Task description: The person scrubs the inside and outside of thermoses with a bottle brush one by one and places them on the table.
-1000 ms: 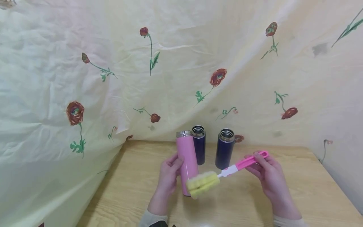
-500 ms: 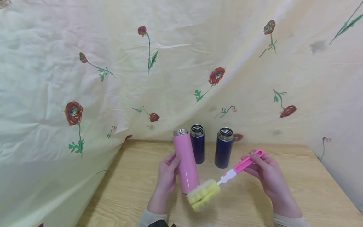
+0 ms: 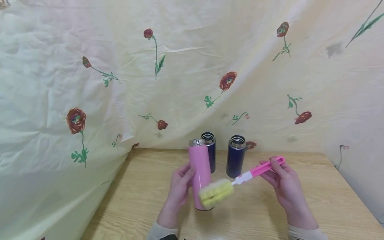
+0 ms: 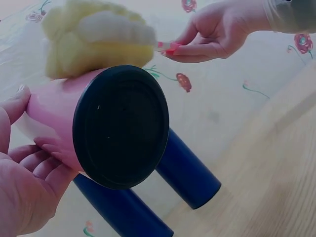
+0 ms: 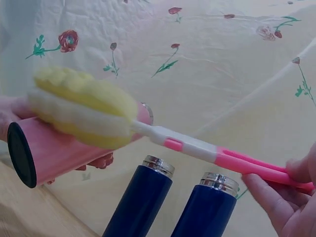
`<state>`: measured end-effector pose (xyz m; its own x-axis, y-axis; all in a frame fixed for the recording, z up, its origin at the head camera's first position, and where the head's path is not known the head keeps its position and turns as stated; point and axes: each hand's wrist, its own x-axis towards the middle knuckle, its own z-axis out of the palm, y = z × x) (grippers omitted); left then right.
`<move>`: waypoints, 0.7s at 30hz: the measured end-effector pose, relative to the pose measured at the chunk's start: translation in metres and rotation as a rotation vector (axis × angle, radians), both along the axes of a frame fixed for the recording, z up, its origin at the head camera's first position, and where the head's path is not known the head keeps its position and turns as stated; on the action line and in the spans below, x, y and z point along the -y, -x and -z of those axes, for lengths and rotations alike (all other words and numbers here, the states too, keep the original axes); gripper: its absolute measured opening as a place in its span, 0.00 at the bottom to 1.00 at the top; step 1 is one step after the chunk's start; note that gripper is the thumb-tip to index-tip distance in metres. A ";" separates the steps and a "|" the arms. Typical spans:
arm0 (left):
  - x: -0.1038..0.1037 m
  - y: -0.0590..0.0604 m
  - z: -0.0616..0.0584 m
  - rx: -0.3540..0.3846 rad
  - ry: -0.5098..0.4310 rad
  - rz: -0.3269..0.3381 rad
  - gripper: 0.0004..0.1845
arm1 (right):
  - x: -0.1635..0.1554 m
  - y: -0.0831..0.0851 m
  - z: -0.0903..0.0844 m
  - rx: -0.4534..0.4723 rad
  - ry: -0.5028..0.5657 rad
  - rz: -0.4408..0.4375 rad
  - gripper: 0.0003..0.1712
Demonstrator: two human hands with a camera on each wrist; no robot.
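My left hand (image 3: pixel 180 185) grips a pink steel bottle (image 3: pixel 200 173) about its lower half and holds it upright just above the wooden table (image 3: pixel 144 196); its black base (image 4: pixel 121 126) fills the left wrist view. My right hand (image 3: pixel 282 178) pinches the pink handle of a bottle brush (image 3: pixel 258 170) at its far end. The brush's yellow sponge head (image 3: pixel 216 193) lies against the bottle's lower side, also seen as the sponge head (image 5: pixel 81 106) in the right wrist view. Two dark blue bottles (image 3: pixel 210 155) (image 3: pixel 235 160) stand open behind.
A cream cloth with red flowers (image 3: pixel 192 73) hangs behind the table and drapes down its left side. The blue bottles (image 5: pixel 140 200) (image 5: pixel 207 210) stand close together near the table's back edge. Bare wood lies to the left and right of my hands.
The pink bottle has gone from tilted to nearly upright and dropped slightly. The sponge head has risen from below the bottle's base to against its lower side.
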<state>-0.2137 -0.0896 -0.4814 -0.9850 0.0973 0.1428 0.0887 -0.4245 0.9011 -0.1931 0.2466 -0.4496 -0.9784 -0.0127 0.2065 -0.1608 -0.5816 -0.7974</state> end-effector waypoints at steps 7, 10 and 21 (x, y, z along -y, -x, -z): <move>-0.003 -0.003 0.000 0.000 0.038 0.048 0.22 | -0.002 0.000 -0.002 0.025 0.263 0.013 0.08; -0.005 -0.004 0.001 -0.011 0.076 0.074 0.24 | -0.004 -0.001 -0.003 0.044 0.377 0.038 0.06; -0.013 -0.008 0.005 -0.061 0.139 0.142 0.29 | -0.002 -0.005 -0.006 0.022 0.677 0.084 0.06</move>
<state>-0.2055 -0.0763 -0.4865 -0.9499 0.2573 0.1773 0.0931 -0.3085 0.9466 -0.1881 0.2491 -0.4439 -0.9744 0.1887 0.1220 -0.2153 -0.9397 -0.2659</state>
